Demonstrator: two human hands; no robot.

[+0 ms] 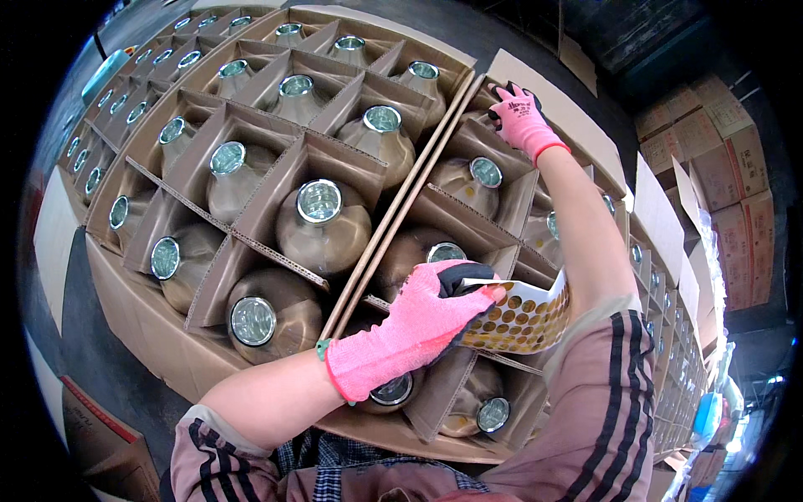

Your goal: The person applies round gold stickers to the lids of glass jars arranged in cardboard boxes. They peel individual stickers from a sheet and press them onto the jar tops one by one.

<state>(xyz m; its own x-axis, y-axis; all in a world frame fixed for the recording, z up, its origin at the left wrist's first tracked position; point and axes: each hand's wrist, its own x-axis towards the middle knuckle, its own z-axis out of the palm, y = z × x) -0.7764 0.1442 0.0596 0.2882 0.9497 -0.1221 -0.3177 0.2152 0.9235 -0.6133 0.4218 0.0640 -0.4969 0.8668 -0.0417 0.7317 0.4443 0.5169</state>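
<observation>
My left hand [410, 322], in a pink glove with dark finger pads, is closed on a sheet of round gold stickers [523, 318]. The white-backed sheet curves to the right, over the near part of a divided carton [502, 205]. My right hand [520, 121], also in a pink glove, reaches to the carton's far end. Its fingers are spread at the far compartment and flap, and whatever lies under them is hidden. Near my hands, amber glass jars with silvery rims stand in the compartments, among them one jar [468, 184] between the two hands.
On the left, another divided carton [226, 234] holds several similar jars, with more cartons beyond it. At the right, an open carton [661, 318] also holds jars. Stacked brown boxes [728, 176] stand farther right. A printed box [104, 435] lies at the lower left.
</observation>
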